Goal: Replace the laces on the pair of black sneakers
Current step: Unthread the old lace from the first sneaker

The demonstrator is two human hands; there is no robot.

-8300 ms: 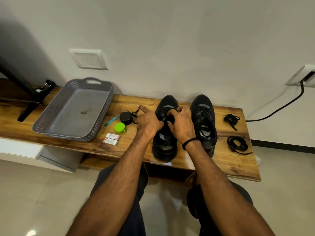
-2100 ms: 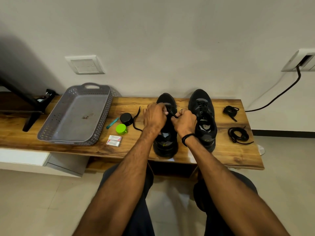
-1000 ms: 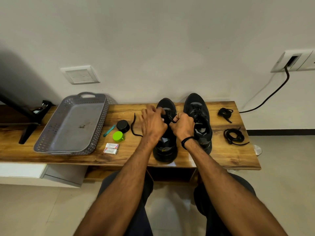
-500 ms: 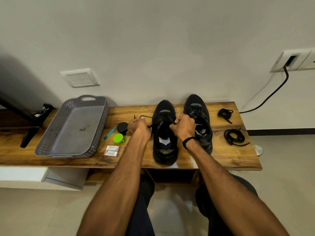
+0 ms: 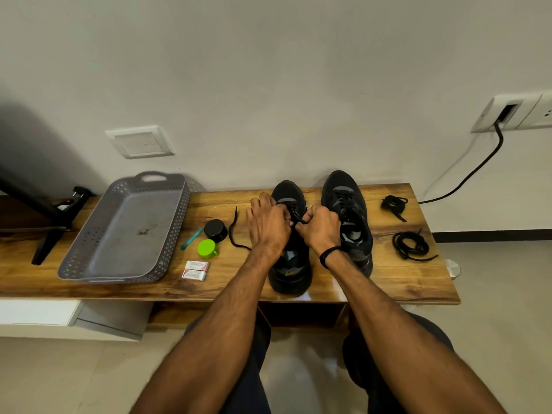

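Note:
Two black sneakers stand side by side on a wooden bench (image 5: 397, 282), toes toward the wall. Both my hands are over the eyelets of the left sneaker (image 5: 291, 264). My left hand (image 5: 268, 225) pinches its black lace (image 5: 234, 228), whose loose end trails left across the wood. My right hand (image 5: 321, 228), with a black band on the wrist, grips the other end of that lace above the tongue. The right sneaker (image 5: 348, 216) stands laced and untouched. Two bundles of black laces lie to its right, a small one (image 5: 393, 204) and a larger coil (image 5: 412, 245).
A grey perforated tray (image 5: 125, 231) sits at the bench's left. Between it and the shoes lie a black round lid (image 5: 215, 230), a green cap (image 5: 207, 248), a teal pen (image 5: 191, 239) and two small packets (image 5: 195, 270). A black cable (image 5: 478, 165) hangs from a wall socket at right.
My left hand, which half a second ago had pulled the lace out to the left, has come back over the left sneaker's eyelets. The lace end now lies slack on the bench.

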